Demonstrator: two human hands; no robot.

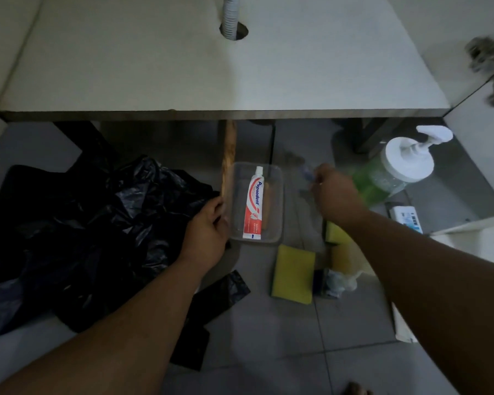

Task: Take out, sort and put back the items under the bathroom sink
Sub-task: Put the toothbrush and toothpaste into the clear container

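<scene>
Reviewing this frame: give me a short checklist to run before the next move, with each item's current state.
1. Clear tray steadied by left hand at its edge: ok.
2. Toothpaste lying flat inside the tray: ok.
3. Right hand grip on a small blurred item: cannot tell.
4. Room left in the tray beside the toothpaste: ok.
5. Cabinet shelf bare for returning items: ok.
6. Sponges and green pump bottle sorted: not ok.

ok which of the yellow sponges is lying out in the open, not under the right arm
The yellow sponge just below the clear tray: its whole top shows. The other sponge, further right, is partly covered by the right forearm.
</scene>
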